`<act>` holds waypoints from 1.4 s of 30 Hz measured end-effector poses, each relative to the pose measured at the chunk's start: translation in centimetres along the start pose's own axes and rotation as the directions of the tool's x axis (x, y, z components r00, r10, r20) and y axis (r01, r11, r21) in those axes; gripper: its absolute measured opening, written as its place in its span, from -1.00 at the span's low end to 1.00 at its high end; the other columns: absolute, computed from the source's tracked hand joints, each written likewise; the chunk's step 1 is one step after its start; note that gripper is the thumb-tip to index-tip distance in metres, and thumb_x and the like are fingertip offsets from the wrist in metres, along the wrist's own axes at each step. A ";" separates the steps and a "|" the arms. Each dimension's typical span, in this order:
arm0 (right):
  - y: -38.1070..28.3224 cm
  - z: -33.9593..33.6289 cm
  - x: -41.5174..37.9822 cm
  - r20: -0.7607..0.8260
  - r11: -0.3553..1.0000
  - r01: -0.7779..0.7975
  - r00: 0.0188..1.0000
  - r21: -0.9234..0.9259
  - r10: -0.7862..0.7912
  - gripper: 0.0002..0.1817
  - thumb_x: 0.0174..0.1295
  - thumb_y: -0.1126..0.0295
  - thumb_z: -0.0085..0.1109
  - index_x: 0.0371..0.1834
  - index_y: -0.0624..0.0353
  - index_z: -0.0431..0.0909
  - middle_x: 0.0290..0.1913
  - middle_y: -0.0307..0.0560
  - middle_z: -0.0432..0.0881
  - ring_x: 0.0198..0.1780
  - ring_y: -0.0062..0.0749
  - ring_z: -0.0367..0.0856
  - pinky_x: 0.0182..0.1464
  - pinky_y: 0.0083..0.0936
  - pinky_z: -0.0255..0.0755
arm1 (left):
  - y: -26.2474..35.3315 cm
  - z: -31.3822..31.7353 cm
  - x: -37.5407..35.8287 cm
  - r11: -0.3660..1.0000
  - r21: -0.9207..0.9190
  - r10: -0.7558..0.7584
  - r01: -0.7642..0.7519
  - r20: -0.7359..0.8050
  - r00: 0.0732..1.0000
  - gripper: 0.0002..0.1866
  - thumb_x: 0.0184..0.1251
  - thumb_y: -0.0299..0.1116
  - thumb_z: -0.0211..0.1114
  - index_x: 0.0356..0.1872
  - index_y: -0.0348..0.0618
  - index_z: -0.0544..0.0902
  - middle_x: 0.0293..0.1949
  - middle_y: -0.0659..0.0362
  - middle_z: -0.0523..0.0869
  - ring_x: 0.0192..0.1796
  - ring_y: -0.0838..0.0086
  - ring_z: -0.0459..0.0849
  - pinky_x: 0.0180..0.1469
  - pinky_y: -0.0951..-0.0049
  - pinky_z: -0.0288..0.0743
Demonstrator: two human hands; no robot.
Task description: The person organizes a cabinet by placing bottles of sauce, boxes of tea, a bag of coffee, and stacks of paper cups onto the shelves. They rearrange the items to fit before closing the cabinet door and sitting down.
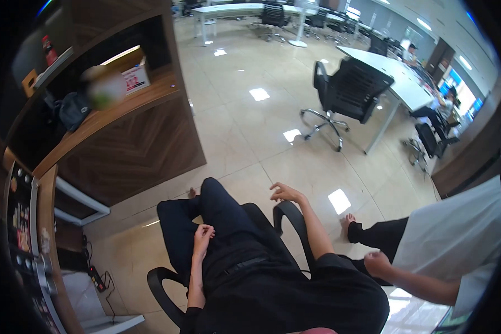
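My left hand (204,234) rests on my dark-trousered lap, its fingers loosely curled together with nothing visible in them. Out past the front of the black chair armrest (293,220) is my right hand (285,192), its forearm beside the armrest. The fingers of that hand are bent and apart, and they hold nothing. I sit in a black office chair, whose other armrest (160,281) curves beside my left forearm.
A person in a white top (453,228) stands close at my right, one hand (377,264) curled. A wooden counter (131,147) with a box (134,78) is ahead left. Farther off are a black chair (353,89), a white table (387,69) and seated people.
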State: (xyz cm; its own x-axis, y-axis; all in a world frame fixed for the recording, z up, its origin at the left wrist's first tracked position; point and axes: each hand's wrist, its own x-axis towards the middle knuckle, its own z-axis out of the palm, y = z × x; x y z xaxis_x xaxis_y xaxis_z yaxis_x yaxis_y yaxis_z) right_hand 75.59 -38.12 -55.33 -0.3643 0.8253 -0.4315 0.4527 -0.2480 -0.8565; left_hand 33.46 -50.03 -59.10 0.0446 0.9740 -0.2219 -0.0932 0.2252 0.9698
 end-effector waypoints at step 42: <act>-1.4 0.5 -0.2 0.006 0.997 -0.074 0.997 -0.023 0.074 -0.57 0.36 0.15 0.28 0.16 0.16 0.49 -0.15 -0.04 0.67 -0.17 -0.42 0.66 -0.13 -0.51 0.53 | -0.3 -0.6 -0.3 0.997 0.077 0.025 -0.023 -0.036 0.999 -0.80 0.46 -0.28 0.28 -0.14 -0.21 0.59 -0.27 0.18 0.73 -0.25 0.54 0.68 -0.12 0.50 0.58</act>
State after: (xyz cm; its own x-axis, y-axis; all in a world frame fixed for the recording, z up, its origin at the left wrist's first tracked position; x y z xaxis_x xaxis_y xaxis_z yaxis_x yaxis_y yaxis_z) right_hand 74.62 -38.16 -54.22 -0.3342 0.8017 -0.4956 0.4972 -0.2968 -0.8153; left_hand 32.91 -50.39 -59.35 0.0066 0.9796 -0.2006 -0.0169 0.2007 0.9795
